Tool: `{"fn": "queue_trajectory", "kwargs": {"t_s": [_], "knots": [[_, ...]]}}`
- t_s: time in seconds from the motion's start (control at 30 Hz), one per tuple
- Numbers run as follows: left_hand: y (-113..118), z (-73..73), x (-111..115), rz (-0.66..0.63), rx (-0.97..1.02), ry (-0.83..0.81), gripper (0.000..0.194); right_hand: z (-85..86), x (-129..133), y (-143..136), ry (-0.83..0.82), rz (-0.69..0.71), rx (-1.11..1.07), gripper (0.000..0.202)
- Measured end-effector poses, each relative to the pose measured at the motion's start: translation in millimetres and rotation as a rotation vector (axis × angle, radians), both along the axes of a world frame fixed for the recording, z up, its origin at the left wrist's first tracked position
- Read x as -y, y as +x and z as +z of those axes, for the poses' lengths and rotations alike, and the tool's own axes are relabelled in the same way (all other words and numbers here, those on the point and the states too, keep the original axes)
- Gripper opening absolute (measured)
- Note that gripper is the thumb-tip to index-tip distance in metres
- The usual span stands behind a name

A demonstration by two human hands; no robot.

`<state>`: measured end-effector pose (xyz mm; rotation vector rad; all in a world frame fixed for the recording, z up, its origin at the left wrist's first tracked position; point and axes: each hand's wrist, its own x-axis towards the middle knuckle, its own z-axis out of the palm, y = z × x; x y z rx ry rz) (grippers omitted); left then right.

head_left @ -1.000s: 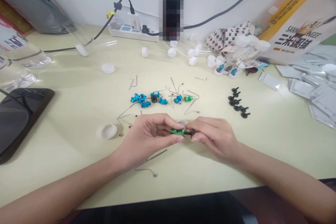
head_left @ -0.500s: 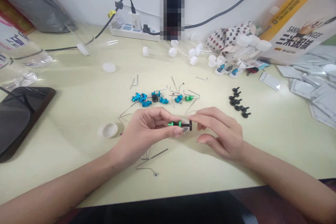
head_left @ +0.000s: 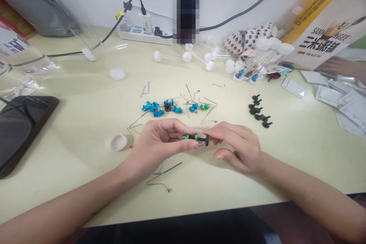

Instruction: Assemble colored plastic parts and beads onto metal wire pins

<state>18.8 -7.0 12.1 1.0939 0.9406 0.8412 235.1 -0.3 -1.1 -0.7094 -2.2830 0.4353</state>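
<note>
At right, another person's hand (head_left: pixel 333 65) (new)

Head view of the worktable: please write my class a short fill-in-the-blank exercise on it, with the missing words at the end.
1. The left hand holds a piece coloured black and ____.
2. Seen by the person, the loose black screws lie to the ____ of the blue parts.
3. The caps on the clear tubes are coloured ____.

Missing words: green; right; white.
</note>
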Motion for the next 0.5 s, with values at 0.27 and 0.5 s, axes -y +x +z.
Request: {"fn": "queue_trajectory", "kwargs": {"t_s": [0.27,0.5], "knots": [[-0.3,1.0,-1.5,0.03,-0.027,0.009,0.013,-1.1,3.6,0.3,-0.086,-0.063,-0.021,0.047],[-0.6,0.2,-0.8,0.01,-0.01,0.013,0.011,-0.2,3.4,2.3,-0.09,-0.03,0.002,0.053]]}}
